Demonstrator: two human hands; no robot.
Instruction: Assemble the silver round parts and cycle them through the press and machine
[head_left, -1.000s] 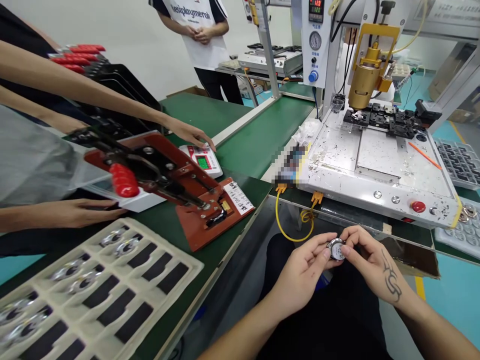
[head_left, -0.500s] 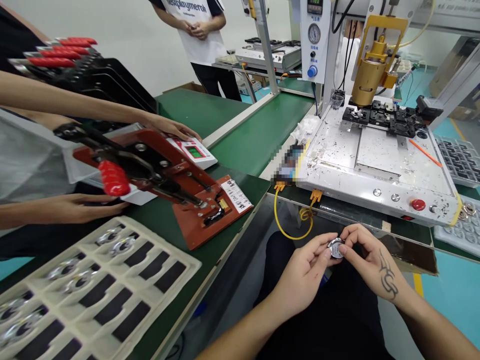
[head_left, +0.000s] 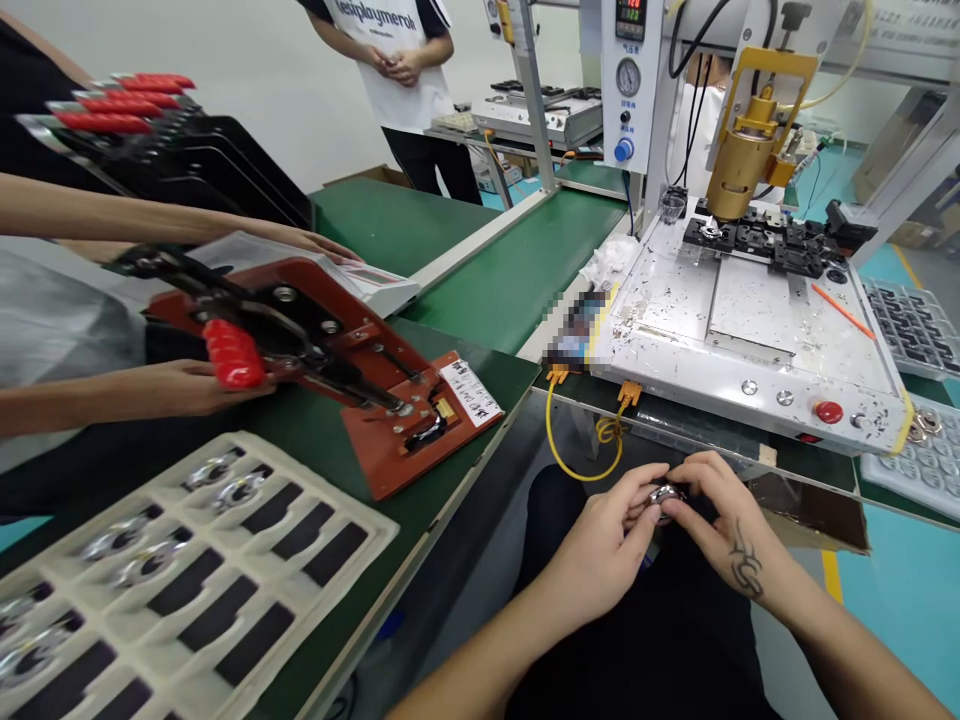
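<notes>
Over my lap, my left hand and my right hand pinch a small round silver metal part between their fingertips. The part is tilted nearly edge-on, so little of its face shows. Both hands are closed on it, just below the front edge of the white machine bed. A red toggle-clamp fixture lies on the green table to my left.
A co-worker's hands rest at the left: one by the red clamp handle, one on a white device. A cream tray holds several silver parts. A brass dispensing head stands over black jigs. Another person stands at the back.
My hands have turned the round part from face-up to nearly edge-on and closed more tightly around it. The co-worker's lower hand moved up to the red clamp handle.
</notes>
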